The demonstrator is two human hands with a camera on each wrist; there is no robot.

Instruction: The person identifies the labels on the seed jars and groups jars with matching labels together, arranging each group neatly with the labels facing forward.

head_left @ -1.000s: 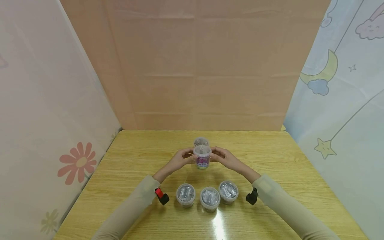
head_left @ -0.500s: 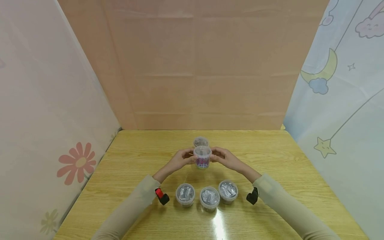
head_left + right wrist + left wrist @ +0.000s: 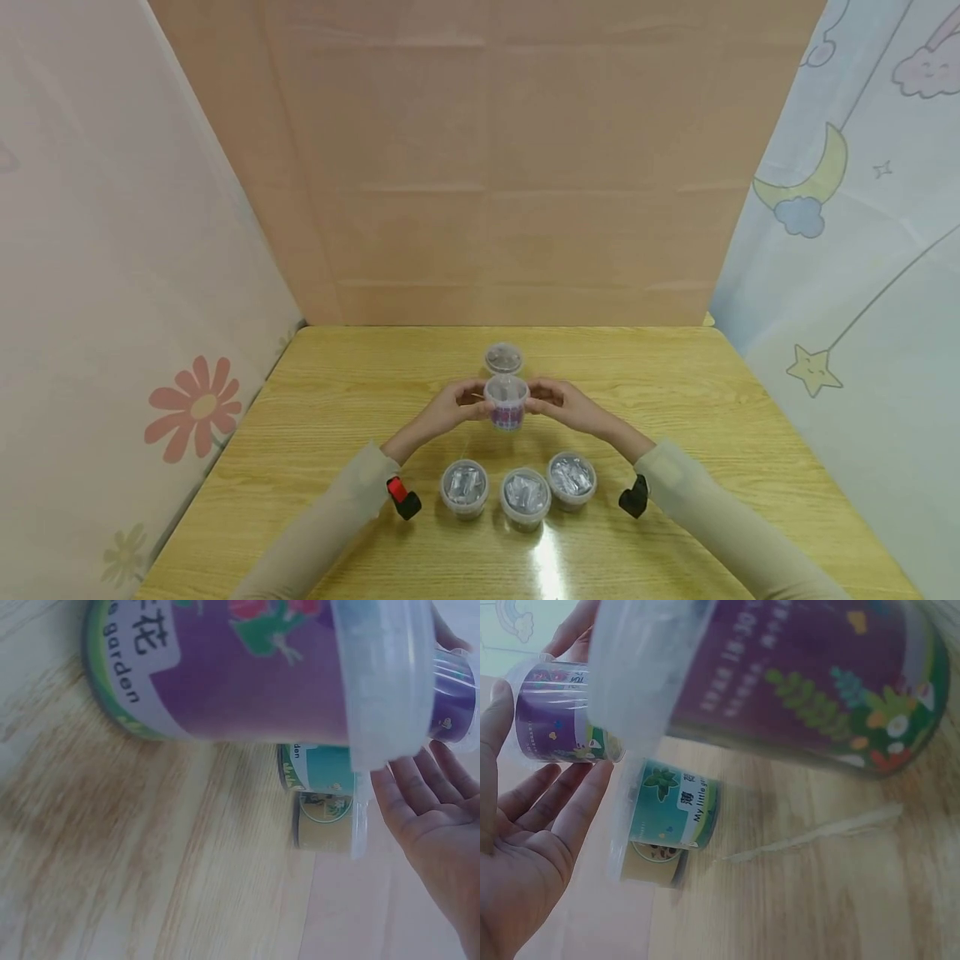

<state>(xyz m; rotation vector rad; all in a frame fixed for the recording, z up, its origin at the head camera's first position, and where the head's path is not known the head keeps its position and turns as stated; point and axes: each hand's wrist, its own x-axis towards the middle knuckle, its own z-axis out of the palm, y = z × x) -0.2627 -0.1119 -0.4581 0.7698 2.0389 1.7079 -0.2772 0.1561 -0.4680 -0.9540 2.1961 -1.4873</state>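
In the head view my left hand (image 3: 450,408) and right hand (image 3: 566,407) hold one small plastic tub (image 3: 507,414) between them, fingertips on its two sides. The tub has a purple label and a clear upper part; its shadow lies on the table below. In the left wrist view the held tub (image 3: 551,712) sits between thumb and fingers of both hands. Right behind it in the head view stands another clear-topped tub (image 3: 503,358). The wrist views show a teal-labelled tub (image 3: 675,802) and a brown-labelled tub (image 3: 652,868) standing beyond.
Nearer me, three clear-lidded tubs with silvery packets stand on the wooden table (image 3: 360,375): a left tub (image 3: 464,487), a middle tub (image 3: 525,496) and a right tub (image 3: 572,477). Patterned cloth (image 3: 817,275) bounds the right side; a tan backdrop (image 3: 495,208) rises behind.
Both hands have brought the held tub slightly down in the head view, toward me, in the last half second. More of the tub behind it shows. The three near tubs stay put.
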